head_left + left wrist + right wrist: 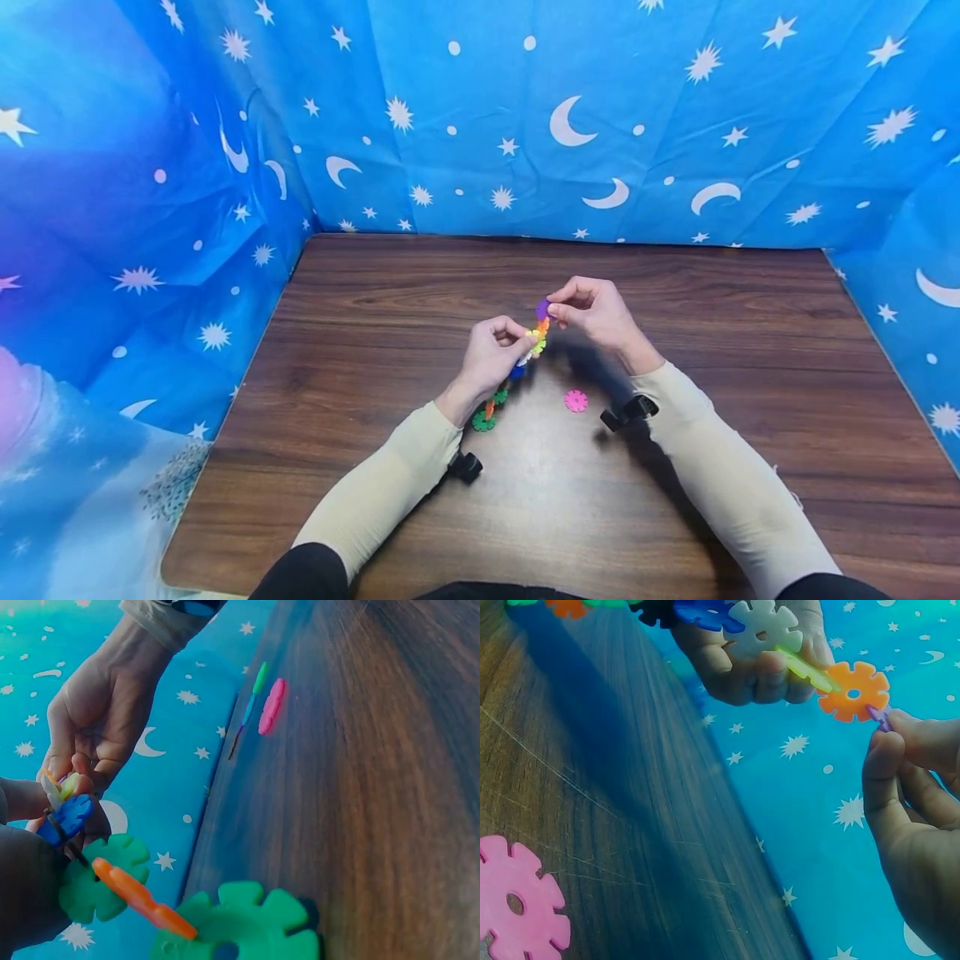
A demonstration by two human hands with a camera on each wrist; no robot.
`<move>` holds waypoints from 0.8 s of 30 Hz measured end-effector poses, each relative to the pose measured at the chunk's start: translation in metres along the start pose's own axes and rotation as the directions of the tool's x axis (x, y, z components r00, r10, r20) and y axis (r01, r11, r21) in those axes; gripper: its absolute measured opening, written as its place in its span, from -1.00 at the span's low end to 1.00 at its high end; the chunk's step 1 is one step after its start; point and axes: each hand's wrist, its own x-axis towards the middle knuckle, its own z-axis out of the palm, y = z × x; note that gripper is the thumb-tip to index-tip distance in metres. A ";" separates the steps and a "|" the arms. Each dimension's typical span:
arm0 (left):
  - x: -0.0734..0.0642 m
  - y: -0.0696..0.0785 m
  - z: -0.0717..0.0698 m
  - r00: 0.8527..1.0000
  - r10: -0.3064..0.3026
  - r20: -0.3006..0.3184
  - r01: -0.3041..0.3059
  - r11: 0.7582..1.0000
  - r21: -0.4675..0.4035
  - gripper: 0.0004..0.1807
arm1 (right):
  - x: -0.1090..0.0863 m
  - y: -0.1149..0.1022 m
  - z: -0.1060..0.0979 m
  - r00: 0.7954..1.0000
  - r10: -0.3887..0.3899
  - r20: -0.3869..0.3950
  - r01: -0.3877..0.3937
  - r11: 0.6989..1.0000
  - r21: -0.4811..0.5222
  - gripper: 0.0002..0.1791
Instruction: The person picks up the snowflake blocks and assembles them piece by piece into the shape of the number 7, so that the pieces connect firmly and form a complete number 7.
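Note:
A chain of notched plastic discs slants between both hands. My left hand (487,350) pinches it near the yellow disc (806,671) and the white disc (759,616); its fingers partly cover both. Between thumb and forefinger, my right hand (600,317) holds a purple disc (543,309) at the upper end. This purple disc meets the notched rim of an orange disc (840,681). Toward the lower end come a blue disc (71,817), a dark one, a green disc (112,862), an orange disc (135,892) and another green disc (262,915).
A loose pink disc (576,395) lies flat on the brown wooden table (750,350), to the right of the chain's lower end. Blue cloth (480,108) with stars and moons hangs behind the table and at its sides. Each wrist wears a small black camera.

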 end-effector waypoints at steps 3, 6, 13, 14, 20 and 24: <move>0.002 -0.002 -0.001 1.000 0.007 -0.002 -0.007 1.000 0.011 -0.89 | 0.001 0.002 -0.001 1.000 0.014 0.002 -0.014 1.000 0.005 -0.83; 0.003 -0.003 -0.002 1.000 0.001 0.004 -0.001 1.000 0.010 -0.90 | 0.002 0.003 -0.003 1.000 0.020 0.009 -0.020 1.000 0.005 -0.81; 0.005 -0.004 -0.003 0.999 -0.032 0.014 0.032 0.999 -0.011 -0.91 | 0.001 0.001 -0.005 1.000 0.026 0.004 -0.026 1.000 0.001 -0.80; 0.004 -0.004 -0.004 0.999 -0.038 0.015 0.038 0.999 -0.010 -0.92 | 0.000 0.001 -0.006 1.000 0.025 -0.001 -0.025 1.000 0.001 -0.81; 0.001 -0.006 -0.004 0.998 -0.064 0.027 0.065 0.997 -0.044 -0.93 | -0.002 0.009 -0.012 1.000 0.018 -0.020 -0.019 1.000 -0.023 -0.82; 0.003 -0.004 -0.003 0.999 -0.043 0.003 0.044 0.997 -0.070 -0.92 | -0.002 0.004 -0.018 0.999 0.031 -0.023 -0.032 0.997 -0.075 -0.81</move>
